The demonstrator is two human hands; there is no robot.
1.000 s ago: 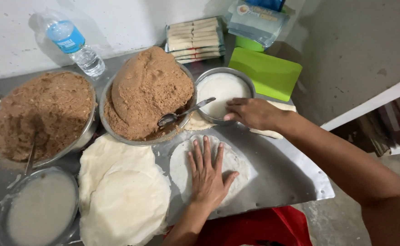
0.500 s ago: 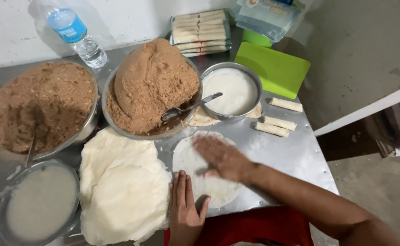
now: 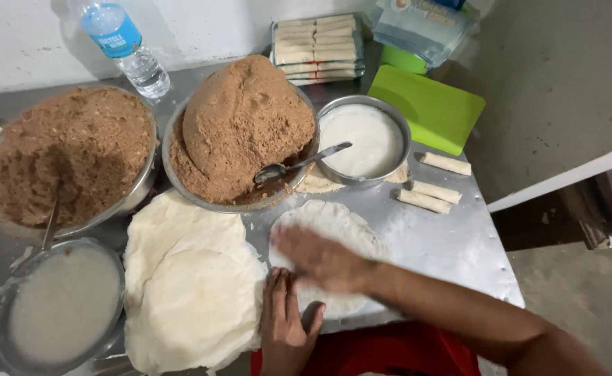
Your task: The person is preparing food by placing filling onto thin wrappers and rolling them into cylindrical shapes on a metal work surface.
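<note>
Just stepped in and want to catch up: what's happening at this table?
A person is working a single round wrapper sheet laid flat on the metal table. The right hand, blurred with motion, lies across it, while the left hand presses flat at its near edge beside a stack of wrappers. Behind sit a bowl of brown filling with a spoon, a bowl of white paste, and three finished rolls.
</note>
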